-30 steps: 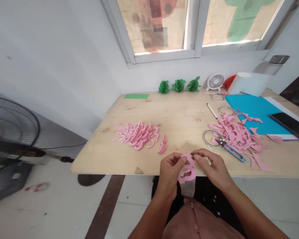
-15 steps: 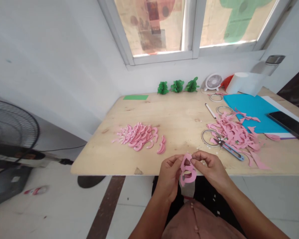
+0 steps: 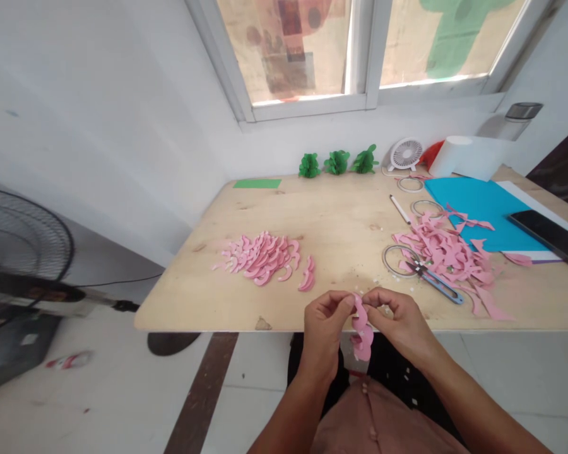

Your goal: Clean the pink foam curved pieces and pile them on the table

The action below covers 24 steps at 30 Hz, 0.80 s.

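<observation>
The left hand (image 3: 324,318) and right hand (image 3: 397,318) pinched one pink paper cut-out (image 3: 362,333) between closed fingertips at the near edge of the desk (image 3: 341,221); a heap of cut crescents (image 3: 262,255) lay finished, offcuts (image 3: 447,255) piled right.

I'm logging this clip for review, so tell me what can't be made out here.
Head view, pink paper cutout: outline unreadable, hanging edge-on, top covered by left hand and right hand.
Head view, black floor fan: cut off by the left edge.
Head view, black flat device: cut off by the right edge; type unclear.
</observation>
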Tool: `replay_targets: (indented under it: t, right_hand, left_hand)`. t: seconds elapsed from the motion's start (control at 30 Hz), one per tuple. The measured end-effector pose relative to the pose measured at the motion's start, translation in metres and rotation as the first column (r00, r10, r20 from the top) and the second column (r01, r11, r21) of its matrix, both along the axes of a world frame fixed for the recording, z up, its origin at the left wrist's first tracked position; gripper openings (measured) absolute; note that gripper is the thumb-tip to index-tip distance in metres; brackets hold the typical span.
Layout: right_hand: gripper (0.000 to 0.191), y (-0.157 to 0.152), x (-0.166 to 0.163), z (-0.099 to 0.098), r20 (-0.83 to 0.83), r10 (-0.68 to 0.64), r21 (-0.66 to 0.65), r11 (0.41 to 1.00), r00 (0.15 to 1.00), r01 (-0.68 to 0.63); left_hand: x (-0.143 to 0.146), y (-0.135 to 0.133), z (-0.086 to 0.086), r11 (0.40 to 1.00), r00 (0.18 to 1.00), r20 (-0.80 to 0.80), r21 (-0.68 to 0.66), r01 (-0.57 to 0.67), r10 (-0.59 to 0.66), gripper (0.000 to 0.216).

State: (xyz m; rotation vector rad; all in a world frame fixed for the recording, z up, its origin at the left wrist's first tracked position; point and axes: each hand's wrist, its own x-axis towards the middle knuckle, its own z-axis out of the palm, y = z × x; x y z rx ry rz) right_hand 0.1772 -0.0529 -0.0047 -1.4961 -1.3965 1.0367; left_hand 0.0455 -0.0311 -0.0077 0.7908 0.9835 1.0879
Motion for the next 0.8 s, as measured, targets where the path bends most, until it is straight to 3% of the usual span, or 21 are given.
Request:
replay_targets:
  t: [0.47, 0.8]
  right_hand:
    - [0.015, -0.0001, -0.0026, 0.0016, -0.019, 0.023, -0.025, 0.999, 1.000, -0.023]
    - [0.015, 0.0034, -0.0042, 0.0046, -0.019, 0.006, -0.039, 0.999, 1.000, -0.006]
  left_hand:
    - [0.0044, -0.0027, 0.0022, 0.996, 0.998, -0.015, -0.051, -0.067, 0.066, 0.009]
    - [0.0048, -0.0022, -0.0007, 0.996, 0.994, 0.109, -0.084, -0.006, 0.015, 0.013]
